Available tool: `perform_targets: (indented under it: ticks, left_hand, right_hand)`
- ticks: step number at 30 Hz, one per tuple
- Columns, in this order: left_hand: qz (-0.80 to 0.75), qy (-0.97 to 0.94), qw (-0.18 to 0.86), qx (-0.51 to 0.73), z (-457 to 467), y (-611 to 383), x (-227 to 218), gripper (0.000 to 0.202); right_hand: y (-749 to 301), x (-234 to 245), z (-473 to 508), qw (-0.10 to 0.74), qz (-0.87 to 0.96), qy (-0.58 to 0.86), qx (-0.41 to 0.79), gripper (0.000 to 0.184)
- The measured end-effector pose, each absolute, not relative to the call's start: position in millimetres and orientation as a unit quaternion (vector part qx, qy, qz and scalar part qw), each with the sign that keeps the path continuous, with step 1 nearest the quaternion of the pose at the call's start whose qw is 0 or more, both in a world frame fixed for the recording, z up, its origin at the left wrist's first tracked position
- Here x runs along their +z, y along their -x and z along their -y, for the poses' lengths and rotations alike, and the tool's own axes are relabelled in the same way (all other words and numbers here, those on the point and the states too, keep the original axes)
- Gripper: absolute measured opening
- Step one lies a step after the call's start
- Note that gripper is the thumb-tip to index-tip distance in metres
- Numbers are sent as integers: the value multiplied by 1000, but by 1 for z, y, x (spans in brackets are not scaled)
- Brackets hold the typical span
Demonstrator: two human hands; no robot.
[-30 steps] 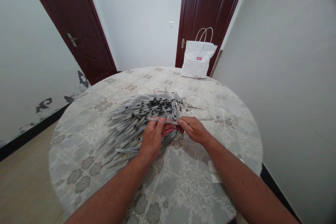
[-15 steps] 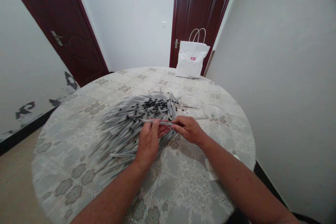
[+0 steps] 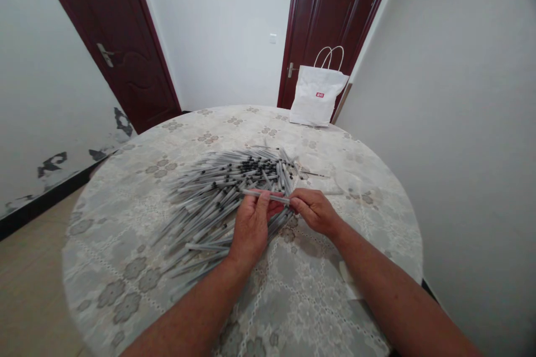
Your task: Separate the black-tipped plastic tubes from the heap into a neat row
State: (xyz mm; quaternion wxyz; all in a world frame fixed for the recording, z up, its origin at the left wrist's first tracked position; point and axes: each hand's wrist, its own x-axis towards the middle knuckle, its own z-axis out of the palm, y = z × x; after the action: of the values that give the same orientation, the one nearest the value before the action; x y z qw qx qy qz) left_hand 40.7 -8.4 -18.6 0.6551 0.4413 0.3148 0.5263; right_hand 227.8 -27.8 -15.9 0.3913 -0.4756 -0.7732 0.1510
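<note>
A slim, whitish pen-like stick (image 3: 277, 198) lies level across both hands, above the near edge of a pile of similar sticks. My left hand (image 3: 251, 223) is closed on its left and middle part, thumb on top and fingers underneath. At the right end, my right hand (image 3: 314, 209) pinches it between thumb and fingertips, which hide that tip. The pile of grey-white sticks (image 3: 201, 192), many with black ends, fans out leftward on the table just beyond and beside my left hand.
A flowered cloth covers the round table (image 3: 293, 301). The white paper bag (image 3: 316, 100) stands at its far edge. Right of the pile lie a thin dark stick (image 3: 315, 174) and clear plastic (image 3: 352, 179). Something pale (image 3: 350, 284) is partly hidden by my right forearm.
The whole view has shifted, so everything sits a little further right in the picture. Both hands keep their hold on the stick, with hardly any change of pose.
</note>
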Motion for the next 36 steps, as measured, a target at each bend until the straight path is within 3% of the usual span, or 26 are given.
perform_targets:
  ticks: [3, 8, 24, 36]
  left_hand:
    - [-316, -446, 651, 526, 8, -40, -19, 34]
    - [-320, -443, 656, 521, 8, -40, -18, 34]
    - [-325, -378, 671, 549, 6, -39, -20, 32]
    - [-319, -384, 669, 551, 5, -37, -15, 35]
  right_hand:
    - [-228, -16, 27, 373, 776, 472, 186, 38]
    - [-228, -16, 25, 359, 765, 482, 230, 34]
    - [-210, -23, 31, 316, 819, 468, -101, 21]
    - [-209, -27, 35, 295, 813, 491, -104, 27]
